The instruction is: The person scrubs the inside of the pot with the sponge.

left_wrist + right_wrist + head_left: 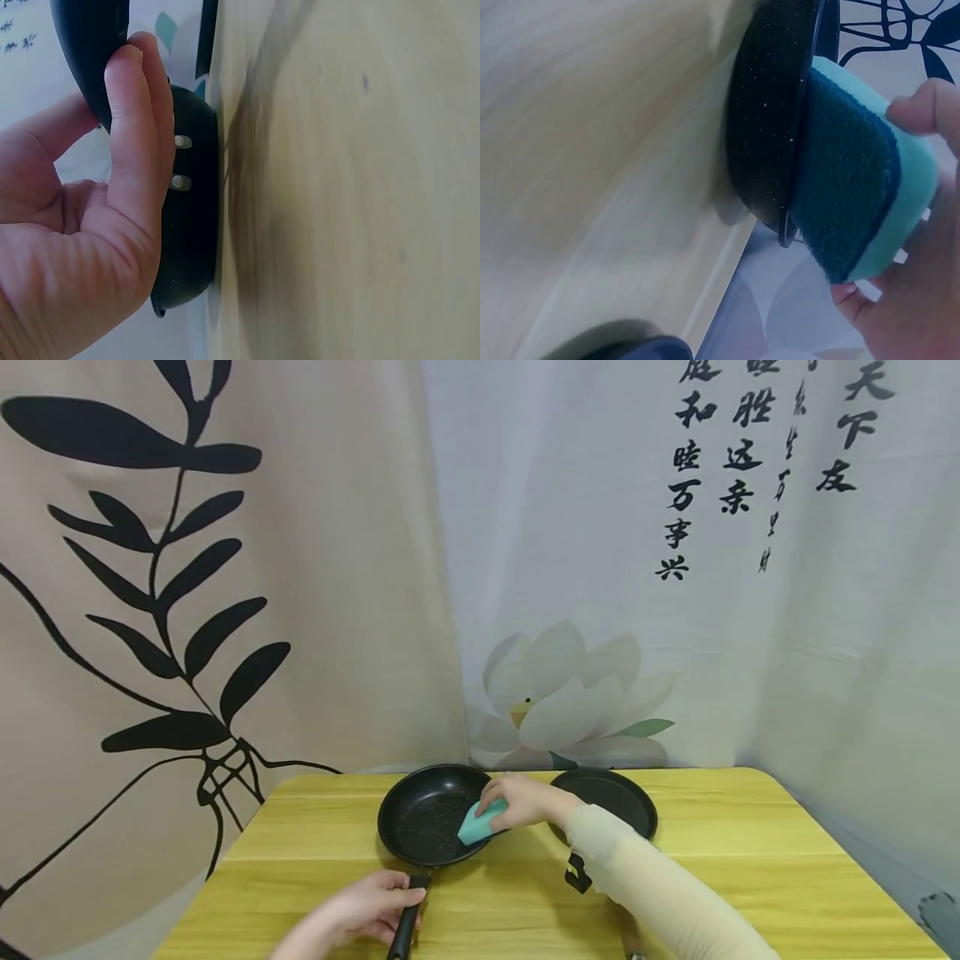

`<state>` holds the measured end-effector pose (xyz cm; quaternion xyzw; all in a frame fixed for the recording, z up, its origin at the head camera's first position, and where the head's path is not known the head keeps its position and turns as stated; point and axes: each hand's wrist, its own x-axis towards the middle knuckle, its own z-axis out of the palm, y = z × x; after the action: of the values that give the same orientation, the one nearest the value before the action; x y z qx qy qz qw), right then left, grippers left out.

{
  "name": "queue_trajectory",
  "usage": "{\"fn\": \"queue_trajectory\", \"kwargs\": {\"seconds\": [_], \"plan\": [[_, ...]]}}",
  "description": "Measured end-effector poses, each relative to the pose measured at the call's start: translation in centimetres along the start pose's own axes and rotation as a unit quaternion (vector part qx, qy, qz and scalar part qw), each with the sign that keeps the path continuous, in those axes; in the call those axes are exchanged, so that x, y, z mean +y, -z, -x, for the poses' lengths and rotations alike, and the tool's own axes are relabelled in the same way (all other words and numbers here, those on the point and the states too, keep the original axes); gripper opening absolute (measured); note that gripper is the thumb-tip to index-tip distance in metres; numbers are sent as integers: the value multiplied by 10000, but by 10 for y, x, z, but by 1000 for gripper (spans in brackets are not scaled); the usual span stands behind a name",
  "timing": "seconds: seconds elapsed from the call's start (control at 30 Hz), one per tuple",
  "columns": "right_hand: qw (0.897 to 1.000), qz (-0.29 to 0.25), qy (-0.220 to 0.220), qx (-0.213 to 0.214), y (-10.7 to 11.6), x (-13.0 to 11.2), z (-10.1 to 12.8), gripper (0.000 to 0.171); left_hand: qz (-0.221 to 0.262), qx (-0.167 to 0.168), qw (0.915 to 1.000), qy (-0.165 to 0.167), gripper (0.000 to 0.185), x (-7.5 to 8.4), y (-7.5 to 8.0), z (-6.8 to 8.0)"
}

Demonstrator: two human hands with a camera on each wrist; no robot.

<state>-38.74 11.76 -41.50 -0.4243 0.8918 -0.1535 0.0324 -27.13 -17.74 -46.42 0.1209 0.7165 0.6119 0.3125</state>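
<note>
Turquoise sponge (480, 823) pinched in my right hand (522, 799), I seem to be wiping the frying pan (417, 808) around its four o'clock, my left hand (375, 903) clasping its handle (406, 928) at six; the next stroke, I judge, calls for keeping that handle steady. I see only the sponge in this pan; my sleeve (667, 881) partly hides the second pan (617, 793), at three o'clock.
</note>
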Motion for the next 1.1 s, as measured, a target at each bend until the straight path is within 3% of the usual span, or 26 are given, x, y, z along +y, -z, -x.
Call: {"fn": "queue_trajectory", "kwargs": {"seconds": [0.2, 0.47, 0.77, 0.9, 1.1], "plan": [[9997, -178, -100, -118, 4, 5, 5, 32, 186, -138, 9997, -57, 29, -1, -10, -11], [9991, -260, -296, -138, 5, 15, 12, 30, 273, -26, 9996, -93, 26, 1, -29, -26], [9984, -207, -493, -160, 10, 19, 21, 28, 374, -169, 9988, -280, 38, 4, -46, -35], [9984, -252, -472, -201, 11, 19, 26, 31, 349, -93, 9989, -288, 55, 6, -52, -36], [9980, -273, -535, -183, 13, 22, 31, 32, -118, 233, 9991, -330, 85, 18, -62, -29]]}}
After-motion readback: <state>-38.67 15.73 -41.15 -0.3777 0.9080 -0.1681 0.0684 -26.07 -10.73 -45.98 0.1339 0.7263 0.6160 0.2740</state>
